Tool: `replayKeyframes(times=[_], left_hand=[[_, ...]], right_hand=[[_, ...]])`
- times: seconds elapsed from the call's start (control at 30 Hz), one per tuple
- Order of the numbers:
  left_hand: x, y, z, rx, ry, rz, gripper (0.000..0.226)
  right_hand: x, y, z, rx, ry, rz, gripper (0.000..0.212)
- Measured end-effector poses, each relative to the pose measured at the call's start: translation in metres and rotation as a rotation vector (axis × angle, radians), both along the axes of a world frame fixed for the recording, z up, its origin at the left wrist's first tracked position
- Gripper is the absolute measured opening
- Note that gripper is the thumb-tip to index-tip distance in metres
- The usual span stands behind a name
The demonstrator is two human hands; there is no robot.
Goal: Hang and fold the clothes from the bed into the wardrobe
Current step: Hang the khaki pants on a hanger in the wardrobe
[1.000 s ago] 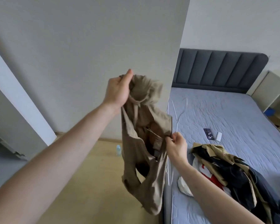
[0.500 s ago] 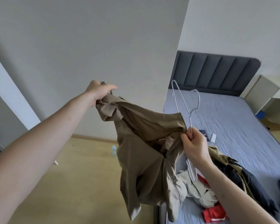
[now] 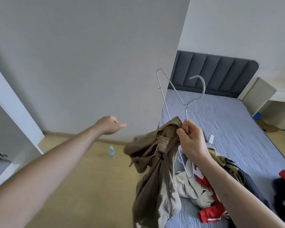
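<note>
Left hand (image 3: 108, 125) out over the floor (image 3: 72, 186), apart from the jacket (image 3: 156, 170). Jacket and hanger (image 3: 179, 97) held together in the right hand (image 3: 192, 140), at the bed's (image 3: 229, 129) left edge. Pile of clothes (image 3: 204, 191) on the bed, right of the jacket. Headboard (image 3: 212, 73) behind. Bottle (image 3: 111, 151) on the floor, near the wall (image 3: 89, 63). Desk (image 3: 280, 97) right of the bed.
</note>
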State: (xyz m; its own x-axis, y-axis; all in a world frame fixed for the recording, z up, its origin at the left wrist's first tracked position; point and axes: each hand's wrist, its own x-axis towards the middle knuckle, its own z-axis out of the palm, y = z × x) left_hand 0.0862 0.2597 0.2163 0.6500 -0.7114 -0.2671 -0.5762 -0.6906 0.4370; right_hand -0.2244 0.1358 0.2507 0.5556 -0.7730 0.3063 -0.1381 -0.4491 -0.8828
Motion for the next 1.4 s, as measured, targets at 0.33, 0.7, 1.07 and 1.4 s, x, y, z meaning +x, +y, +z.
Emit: replayKeyframes(times=[0.33,0.7,1.07,1.4], left_hand=[[-0.156,0.013,-0.123,0.104,1.360,0.328,0.084],[-0.106,-0.017,-0.100,-0.462,0.446,0.502,0.015],[-0.062,-0.008,-0.020,-0.785,0.459,0.184,0.030],[-0.044,0.008,0.013,-0.615,0.131,0.049,0.025]], right_hand=[[0.010,0.016,-0.014,0.040,0.065,0.026,0.041],[-0.033,0.010,-0.043,0.110,0.109,-0.115,0.043],[-0.044,-0.011,-0.074,0.359,0.227,0.022,0.042],[-0.053,-0.023,-0.038,0.071,0.412,0.259,0.057]])
